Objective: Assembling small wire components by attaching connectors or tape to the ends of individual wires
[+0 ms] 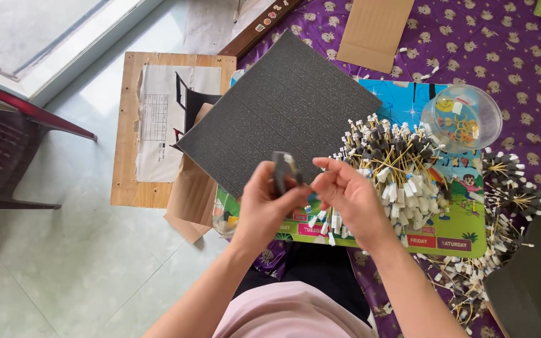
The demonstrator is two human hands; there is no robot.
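Left hand [264, 203] pinching small dark foam piece [281, 170], fingers curled tight round its lower end, piece sticking up just in front of big dark foam sheet [283, 112]. Right hand [349, 194] right beside it, fingers half curled, thumb and fingertips nearly meeting; can't tell if anything's between them. Pile of yellow sticks with foam tips [396, 166] just right of sheet, on colourful puzzle board [446, 235]. Clear plastic bowl [461, 116] further right of sheet. Cardboard piece [374, 31] above sheet, on purple patterned cloth [508, 56].
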